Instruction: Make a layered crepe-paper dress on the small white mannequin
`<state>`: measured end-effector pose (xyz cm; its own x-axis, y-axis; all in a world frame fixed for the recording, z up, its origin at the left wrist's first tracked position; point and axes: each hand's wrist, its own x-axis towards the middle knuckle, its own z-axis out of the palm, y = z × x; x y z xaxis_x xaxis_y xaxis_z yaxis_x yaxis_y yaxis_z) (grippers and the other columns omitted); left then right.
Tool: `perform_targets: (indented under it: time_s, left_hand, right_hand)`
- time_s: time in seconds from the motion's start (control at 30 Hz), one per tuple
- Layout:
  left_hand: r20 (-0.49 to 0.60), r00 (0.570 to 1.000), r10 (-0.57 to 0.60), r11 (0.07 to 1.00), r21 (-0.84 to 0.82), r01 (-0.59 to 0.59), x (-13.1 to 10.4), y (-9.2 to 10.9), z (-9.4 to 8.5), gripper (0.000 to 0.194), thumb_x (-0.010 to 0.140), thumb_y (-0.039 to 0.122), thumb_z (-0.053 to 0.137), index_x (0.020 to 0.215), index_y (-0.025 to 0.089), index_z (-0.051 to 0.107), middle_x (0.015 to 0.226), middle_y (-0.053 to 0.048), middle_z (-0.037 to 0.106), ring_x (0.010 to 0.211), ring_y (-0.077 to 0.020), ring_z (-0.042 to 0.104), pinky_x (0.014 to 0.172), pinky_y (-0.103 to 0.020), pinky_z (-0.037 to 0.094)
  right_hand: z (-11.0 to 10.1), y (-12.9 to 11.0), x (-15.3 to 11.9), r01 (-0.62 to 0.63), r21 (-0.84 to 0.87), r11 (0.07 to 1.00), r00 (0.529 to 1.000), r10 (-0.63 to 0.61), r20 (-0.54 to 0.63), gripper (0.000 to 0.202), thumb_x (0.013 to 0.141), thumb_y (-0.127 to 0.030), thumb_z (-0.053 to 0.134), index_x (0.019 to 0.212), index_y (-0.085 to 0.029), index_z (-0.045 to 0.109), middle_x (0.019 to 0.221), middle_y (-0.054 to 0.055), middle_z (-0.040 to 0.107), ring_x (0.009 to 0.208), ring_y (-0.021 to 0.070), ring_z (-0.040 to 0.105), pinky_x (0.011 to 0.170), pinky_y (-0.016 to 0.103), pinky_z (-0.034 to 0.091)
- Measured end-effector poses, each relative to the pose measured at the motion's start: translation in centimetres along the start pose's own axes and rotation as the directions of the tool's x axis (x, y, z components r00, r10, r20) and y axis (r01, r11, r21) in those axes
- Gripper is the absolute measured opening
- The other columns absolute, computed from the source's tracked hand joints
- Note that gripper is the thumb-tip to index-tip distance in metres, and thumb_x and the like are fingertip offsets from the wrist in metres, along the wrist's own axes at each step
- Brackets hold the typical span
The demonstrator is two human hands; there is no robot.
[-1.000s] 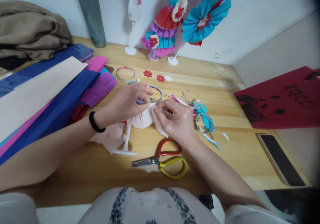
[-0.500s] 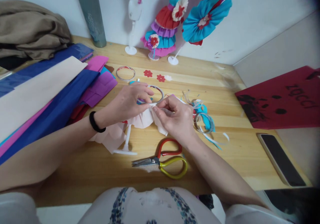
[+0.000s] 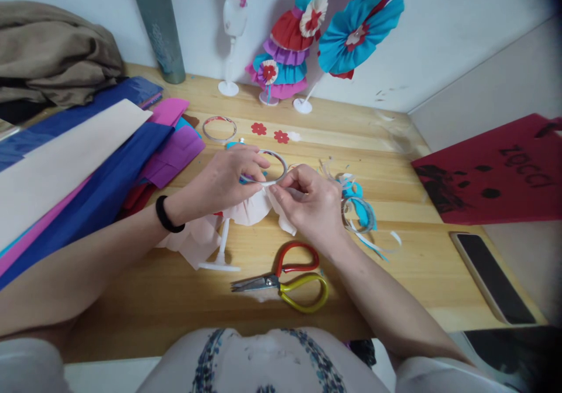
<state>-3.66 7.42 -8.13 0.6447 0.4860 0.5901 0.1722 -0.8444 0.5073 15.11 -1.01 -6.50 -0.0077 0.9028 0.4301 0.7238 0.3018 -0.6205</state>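
Note:
A strip of gathered pale pink crepe paper (image 3: 249,208) hangs below my fingers. My left hand (image 3: 228,173) pinches its upper edge between thumb and fingers. My right hand (image 3: 309,200) is closed, thumb against forefinger, on the same edge a little to the right. A thin roll of tape (image 3: 277,177) stands out behind my fingertips, partly covered by my left hand. Under the paper, a small white stand (image 3: 223,252) lies on its side, its upper part hidden. Scissors (image 3: 281,280) with one red and one yellow handle rest just below my hands, blades pointing left.
Folded coloured paper (image 3: 83,164) is stacked at the left, near a grey-green bottle (image 3: 160,36). Decorated paper dresses on stands (image 3: 287,53) line the wall. Another tape roll (image 3: 357,214) and scraps lie right, with a phone (image 3: 492,279) and red bag (image 3: 487,173) beyond.
My right hand has shifted very slightly to the right along the paper edge. My left hand keeps its pinch, and the view has moved a little.

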Motion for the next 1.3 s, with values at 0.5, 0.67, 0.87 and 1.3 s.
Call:
perform_targets:
  time_s: [0.5, 0.67, 0.87, 1.3]
  left_hand:
    - [0.183, 0.983, -0.032, 0.999, 0.041, 0.025, 0.2, -0.8, -1.0, 0.013, 0.083, 0.029, 0.073, 0.095, 0.024, 0.072, 0.125, -0.010, 0.072, 0.122, -0.0240, 0.065, 0.113, -0.046, 0.048]
    - [0.177, 0.984, -0.008, 1.000, 0.026, 0.004, 0.4, -0.5, -1.0, 0.023, 0.087, 0.038, 0.072, 0.103, 0.021, 0.073, 0.119, -0.011, 0.074, 0.113, -0.0253, 0.069, 0.104, -0.046, 0.054]
    - [0.140, 0.989, -0.044, 0.999, 0.002, 0.044, 0.3, -0.3, -0.3, 0.012, 0.090, 0.027, 0.067, 0.083, 0.018, 0.072, 0.117, -0.010, 0.075, 0.113, -0.0221, 0.069, 0.107, -0.043, 0.051]
    - [0.044, 0.984, -0.172, 0.980, -0.098, 0.175, 0.2, -0.4, -0.1, 0.019, 0.084, 0.031, 0.070, 0.070, 0.021, 0.063, 0.114, -0.007, 0.077, 0.110, -0.0205, 0.071, 0.113, -0.043, 0.047]
  right_hand:
    - [-0.2, 0.6, 0.5, 0.018, 0.000, 1.000, 0.996, -0.018, 0.092, 0.009, 0.084, -0.026, 0.062, 0.078, -0.021, 0.064, 0.057, -0.003, 0.057, 0.051, 0.0123, 0.053, 0.054, 0.025, 0.039]
    - [-0.3, 0.4, 0.4, 0.020, -0.003, 1.000, 0.996, -0.019, 0.092, 0.008, 0.083, -0.026, 0.065, 0.077, -0.021, 0.064, 0.057, -0.003, 0.058, 0.050, 0.0118, 0.052, 0.053, 0.025, 0.038]
    - [-0.5, -0.1, 0.5, 0.036, 0.045, 0.998, 0.990, -0.042, 0.134, 0.012, 0.085, -0.031, 0.067, 0.081, -0.020, 0.068, 0.061, -0.001, 0.064, 0.052, 0.0121, 0.055, 0.054, 0.025, 0.041]
    - [-0.5, 0.1, -0.1, 0.131, -0.088, 0.987, 0.991, -0.134, -0.021, 0.027, 0.084, -0.037, 0.069, 0.104, -0.019, 0.065, 0.067, 0.000, 0.068, 0.051, 0.0138, 0.057, 0.051, 0.026, 0.044]
